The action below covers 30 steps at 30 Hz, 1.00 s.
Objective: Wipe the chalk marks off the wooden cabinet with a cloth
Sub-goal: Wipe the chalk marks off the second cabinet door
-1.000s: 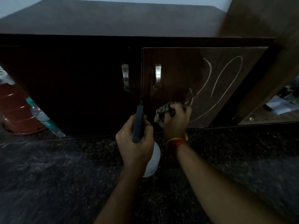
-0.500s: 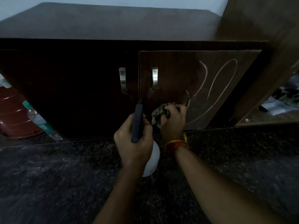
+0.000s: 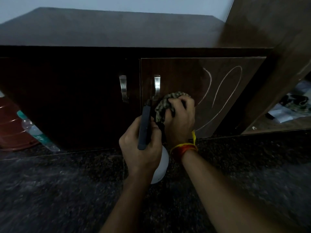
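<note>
A low dark wooden cabinet (image 3: pixel 70 98) has two doors with metal handles. White chalk marks (image 3: pixel 226 91) loop across the right door (image 3: pixel 181 73). My right hand (image 3: pixel 180 118) grips a bunched checked cloth (image 3: pixel 165 103) and presses it on that door, just right of its handle (image 3: pixel 157 86) and left of the chalk. My left hand (image 3: pixel 141 148) holds a spray bottle with a dark trigger head (image 3: pixel 144 126) and a white body (image 3: pixel 160 169), close beside the cloth.
A plastic water bottle (image 3: pixel 33 130) lies on the dark speckled floor (image 3: pixel 50 190) at the cabinet's left, beside a red tub (image 3: pixel 10 125). A tall wooden panel (image 3: pixel 277 47) stands at the right, with clutter (image 3: pixel 289 106) behind it.
My right hand has slid the cloth up the door, towards the handle. The lowest chalk stroke near the hand is gone. The left hand stays put with the bottle.
</note>
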### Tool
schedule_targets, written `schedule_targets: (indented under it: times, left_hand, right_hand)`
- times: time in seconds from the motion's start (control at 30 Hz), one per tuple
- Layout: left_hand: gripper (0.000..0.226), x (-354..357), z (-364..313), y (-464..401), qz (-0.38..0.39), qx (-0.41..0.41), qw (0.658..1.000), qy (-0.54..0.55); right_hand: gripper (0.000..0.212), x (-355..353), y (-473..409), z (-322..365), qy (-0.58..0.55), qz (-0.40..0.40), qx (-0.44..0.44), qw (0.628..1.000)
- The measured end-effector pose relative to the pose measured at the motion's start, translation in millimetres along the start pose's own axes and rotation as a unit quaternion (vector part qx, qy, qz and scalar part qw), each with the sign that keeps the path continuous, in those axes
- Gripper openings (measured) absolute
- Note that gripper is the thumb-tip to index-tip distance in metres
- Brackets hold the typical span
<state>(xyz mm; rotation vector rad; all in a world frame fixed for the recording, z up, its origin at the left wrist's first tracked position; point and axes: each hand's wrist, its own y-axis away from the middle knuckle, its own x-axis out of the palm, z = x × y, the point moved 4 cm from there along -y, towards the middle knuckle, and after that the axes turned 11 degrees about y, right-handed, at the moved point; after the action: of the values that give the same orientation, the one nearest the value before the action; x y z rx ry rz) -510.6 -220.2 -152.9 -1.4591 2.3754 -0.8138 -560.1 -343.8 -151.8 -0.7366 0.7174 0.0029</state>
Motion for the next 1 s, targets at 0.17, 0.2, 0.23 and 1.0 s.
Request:
schedule_targets:
  times: [0.17,0.2,0.23,1.0]
  left_hand:
    - [0.005,4.1,-5.5,-10.3,0.001,0.016,1.000,0.000]
    - [0.005,4.1,-6.1,-10.5,0.001,0.021,1.000,0.000]
    - [0.006,4.5,-6.9,-10.6,0.003,0.026,1.000,0.001]
    - [0.008,23.3,-28.3,-7.0,0.006,0.030,0.999,0.025]
  right_hand:
    - [0.030,-21.7,-34.5,26.0,-0.030,-0.065,-0.024,0.997]
    - [0.031,-24.9,-38.5,30.7,-0.029,-0.076,-0.031,0.996]
    - [0.032,-27.5,-40.3,33.9,-0.025,-0.082,-0.038,0.996]
    - [0.034,-61.1,-74.9,3.5,0.047,-0.122,-0.096,0.987]
